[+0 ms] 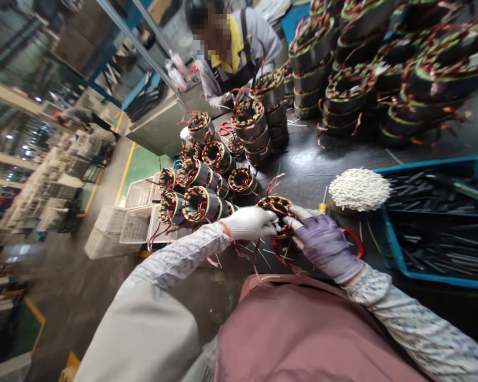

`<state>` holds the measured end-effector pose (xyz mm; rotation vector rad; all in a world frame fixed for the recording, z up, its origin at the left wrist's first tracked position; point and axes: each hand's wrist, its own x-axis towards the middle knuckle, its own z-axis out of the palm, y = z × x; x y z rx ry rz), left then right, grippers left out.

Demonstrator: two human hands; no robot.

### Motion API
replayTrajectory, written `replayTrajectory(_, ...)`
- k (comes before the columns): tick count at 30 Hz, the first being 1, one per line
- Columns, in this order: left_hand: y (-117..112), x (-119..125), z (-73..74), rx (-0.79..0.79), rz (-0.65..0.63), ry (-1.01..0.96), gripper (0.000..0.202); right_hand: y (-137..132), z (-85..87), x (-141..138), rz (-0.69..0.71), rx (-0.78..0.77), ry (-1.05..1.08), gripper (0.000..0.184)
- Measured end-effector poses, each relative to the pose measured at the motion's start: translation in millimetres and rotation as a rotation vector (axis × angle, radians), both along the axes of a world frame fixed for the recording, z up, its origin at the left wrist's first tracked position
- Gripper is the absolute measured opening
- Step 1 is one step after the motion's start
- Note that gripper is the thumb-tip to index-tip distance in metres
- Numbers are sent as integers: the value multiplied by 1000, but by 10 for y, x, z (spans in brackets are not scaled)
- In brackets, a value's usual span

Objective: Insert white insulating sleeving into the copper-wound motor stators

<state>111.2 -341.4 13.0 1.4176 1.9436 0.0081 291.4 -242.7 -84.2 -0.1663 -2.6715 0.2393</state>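
Note:
A motor stator (275,206) with copper windings and red lead wires lies on the dark workbench (302,159) just ahead of me. My left hand (250,223), in a white glove, grips its near left rim with closed fingers. My right hand (322,245), in a purple glove, holds the right side, fingers curled and pinching at the windings. Loose red wires (263,260) trail from the stator toward my pink apron.
Several wound stators (203,185) are piled at the left; taller stacks (358,79) fill the back right. A bundle of white sleeves (359,189) stands beside a blue tray (390,249) of dark strips. A co-worker (235,53) handles stators across the bench.

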Motion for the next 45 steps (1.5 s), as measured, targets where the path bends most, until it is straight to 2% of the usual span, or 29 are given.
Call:
replayTrajectory(2, 85, 17, -70, -129, -28, -93, 26, -6, 21, 3, -7, 32, -19, 34)
replayTrajectory(4, 188, 49, -103, -187, -62, -133, 21, -2, 45, 2, -1, 59, -23, 34)
replayTrajectory(8, 296, 176, -34, -193, -239, 173, 11, 16, 58, -11, 5, 88, -62, 33)
replayTrajectory(10, 300, 261, -1, -243, -238, 274, 10, 13, 49, -15, 1, 74, -94, 34)
replayTrajectory(12, 277, 334, 10, -259, -200, 305, 11, -8, 52, -15, -4, 34, -129, 34)
replayTrajectory(15, 192, 412, 14, -182, -60, 199, 11, -68, 90, -28, -39, -35, -209, 35)
replayTrajectory(17, 107, 456, 19, -108, 125, -1, 18, -99, 100, -64, -52, -74, -259, 38)
replayTrajectory(18, 58, 472, 23, -78, 165, -81, 21, -102, 88, -83, -49, -91, -275, 38)
replayTrajectory(20, -42, 469, 40, 14, 267, -385, 20, -81, 27, -95, -28, -126, -272, 38)
replayTrajectory(21, -88, 440, 53, 102, 305, -456, 21, -59, -19, -76, -10, -152, -241, 37)
replayTrajectory(22, -127, 389, 65, 217, 334, -443, 23, -33, -73, -38, 22, -194, -182, 36)
replayTrajectory(24, -174, 226, 56, 475, 349, -175, 24, 23, -185, 68, 63, -342, 5, 37)
replayTrajectory(25, -181, 127, 21, 551, 312, -18, 20, 49, -232, 113, 40, -444, 117, 38)
replayTrajectory(27, -159, -58, -129, 566, 161, 160, 8, 85, -279, 119, -66, -674, 298, 42)
replayTrajectory(29, -92, -171, -354, 517, 43, 127, 3, 97, -241, -48, -170, -903, 369, 44)
replayTrajectory(30, -47, -193, -470, 520, 32, 89, 6, 99, -192, -198, -178, -1017, 358, 45)
replayTrajectory(32, 45, -179, -657, 562, 71, 41, 13, 102, -59, -578, -149, -1199, 265, 48)
replayTrajectory(33, 83, -153, -717, 579, 98, 31, 15, 103, 13, -773, -146, -1226, 196, 47)
replayTrajectory(34, 112, -122, -754, 584, 124, 23, 17, 103, 82, -941, -148, -1204, 116, 44)
replayTrajectory(36, 128, -66, -779, 585, 200, -10, 26, 89, 204, -1132, -160, -1043, -25, 38)
replayTrajectory(38, 76, -22, -786, 634, 310, -97, 27, 68, 298, -1070, -167, -820, -32, 39)
replayTrajectory(39, 27, -1, -796, 692, 399, -169, 21, 61, 331, -956, -172, -708, 44, 41)
replayTrajectory(40, -35, 26, -815, 765, 529, -257, 14, 53, 353, -808, -158, -565, 167, 43)
replayTrajectory(42, -172, 95, -880, 899, 913, -465, 17, 19, 355, -497, 23, -258, 180, 51)
replayTrajectory(43, -237, 136, -920, 931, 1128, -578, 21, -14, 338, -374, 164, -115, 123, 49)
replayTrajectory(44, -296, 177, -960, 937, 1315, -689, 22, -55, 312, -290, 213, -13, 32, 45)
replayTrajectory(45, -348, 214, -996, 921, 1441, -795, 22, -96, 283, -251, 257, 61, -72, 40)
